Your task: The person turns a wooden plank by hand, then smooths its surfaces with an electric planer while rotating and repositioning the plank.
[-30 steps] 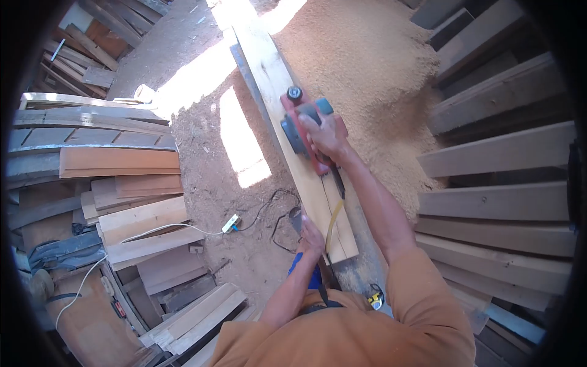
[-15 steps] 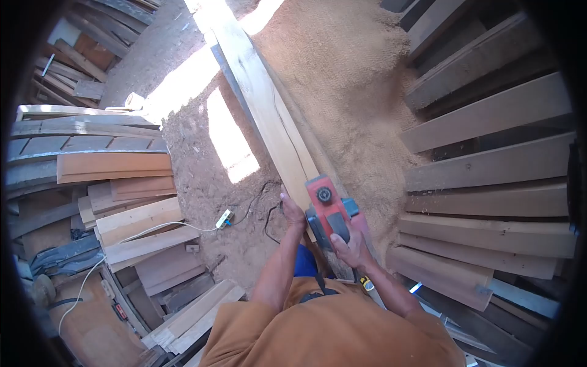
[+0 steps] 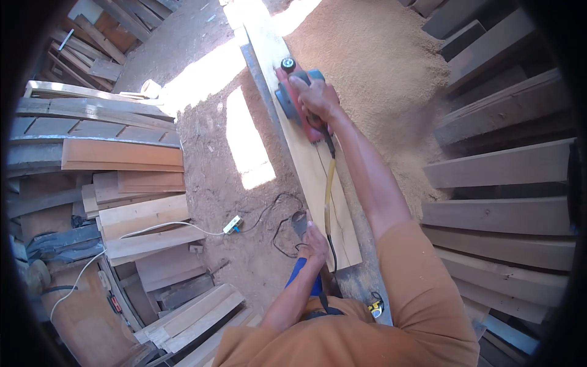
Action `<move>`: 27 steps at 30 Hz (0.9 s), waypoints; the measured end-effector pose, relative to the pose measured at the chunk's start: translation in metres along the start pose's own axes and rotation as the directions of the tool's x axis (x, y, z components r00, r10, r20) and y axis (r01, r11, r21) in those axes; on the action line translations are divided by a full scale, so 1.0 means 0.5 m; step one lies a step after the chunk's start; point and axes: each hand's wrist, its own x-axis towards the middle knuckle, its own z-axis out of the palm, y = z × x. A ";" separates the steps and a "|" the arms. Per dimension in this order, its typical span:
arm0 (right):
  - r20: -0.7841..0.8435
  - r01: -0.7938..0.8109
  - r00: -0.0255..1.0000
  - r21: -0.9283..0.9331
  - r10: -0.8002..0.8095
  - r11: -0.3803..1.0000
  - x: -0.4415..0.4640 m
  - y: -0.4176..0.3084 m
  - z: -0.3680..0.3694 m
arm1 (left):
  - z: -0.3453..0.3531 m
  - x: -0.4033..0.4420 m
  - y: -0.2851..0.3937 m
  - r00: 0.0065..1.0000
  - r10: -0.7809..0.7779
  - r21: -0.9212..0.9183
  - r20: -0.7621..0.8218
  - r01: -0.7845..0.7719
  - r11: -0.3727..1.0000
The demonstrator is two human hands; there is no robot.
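Note:
A long pale board point(image 3: 324, 202) with a dark crack lies lengthwise on a narrow bench point(image 3: 361, 275). My right hand point(image 3: 318, 101) is wrapped round the handle of a red and dark power planer point(image 3: 313, 131), which rests on the board well away from my body. A cord with a yellow section point(image 3: 330, 189) trails back from the planer over the board. My left hand point(image 3: 315, 243) is beside the board's near left edge, close to its end; how its fingers meet the edge is hard to see.
Stacked planks point(image 3: 143, 214) lie on the left, and more planks point(image 3: 501, 165) line the right. Sawdust point(image 3: 373, 67) is heaped beyond the bench. A power strip point(image 3: 232, 224) with cords lies on the ground. A yellow tape measure point(image 3: 376, 307) sits near my waist.
From half a second ago, my right hand has carried the planer from the board's near end far forward along it. The view has shifted; my left hand stays by the near edge.

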 end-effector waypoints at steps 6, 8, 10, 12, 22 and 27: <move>0.170 -0.166 0.976 0.149 0.140 0.975 -0.093 -0.001 -0.021 | 0.013 -0.011 0.017 0.999 0.031 -0.304 -0.028 -0.038 0.952; 0.127 -0.120 0.988 0.240 0.092 0.963 -0.168 0.031 -0.017 | 0.015 -0.003 0.023 0.999 0.046 -0.454 0.004 -0.039 0.890; 0.124 -0.149 0.985 0.248 0.121 0.957 -0.288 0.043 -0.028 | 0.008 0.016 0.023 0.988 0.131 -0.596 0.085 -0.055 0.801; 0.174 -0.158 0.978 0.253 0.115 0.955 -0.410 0.116 -0.027 | -0.019 0.003 0.077 0.988 0.027 -0.762 0.150 0.098 0.641; 0.256 -0.234 0.947 0.136 0.194 0.963 -1.079 0.262 -0.085 | -0.090 0.005 0.050 0.933 0.004 -0.840 0.359 0.321 0.439; 0.164 -0.161 0.977 0.158 0.134 0.974 -0.908 0.204 -0.036 | -0.090 0.015 0.033 0.929 0.039 -0.873 0.368 0.331 0.358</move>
